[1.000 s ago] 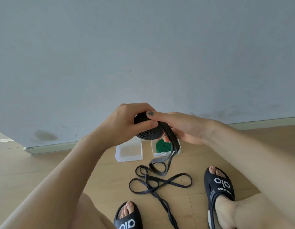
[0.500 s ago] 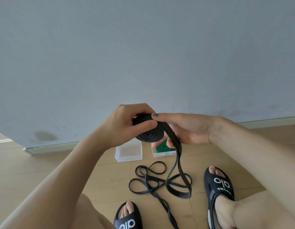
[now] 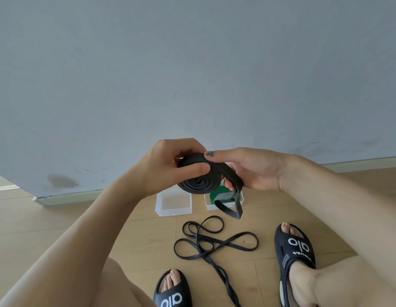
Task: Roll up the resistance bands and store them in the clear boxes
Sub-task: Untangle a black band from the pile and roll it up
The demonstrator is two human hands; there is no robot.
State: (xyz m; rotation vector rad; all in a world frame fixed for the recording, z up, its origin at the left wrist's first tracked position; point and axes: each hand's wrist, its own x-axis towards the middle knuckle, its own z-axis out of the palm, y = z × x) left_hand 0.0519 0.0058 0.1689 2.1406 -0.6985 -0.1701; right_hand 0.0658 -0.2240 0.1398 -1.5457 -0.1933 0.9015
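Above the wooden floor (image 3: pixel 59 229), the left hand (image 3: pixel 170 167) pinches a coiled black rubber resistance band (image 3: pixel 199 182) while the right hand (image 3: pixel 254 169) grips its loose tail. Below sit 2 clear plastic boxes (image 3: pixel 173 202), 1 holding a green rolled band (image 3: pixel 221 194).

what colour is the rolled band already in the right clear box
Green; the rolled band shows in the head view, partly hidden.

Head-worn view, forward and down
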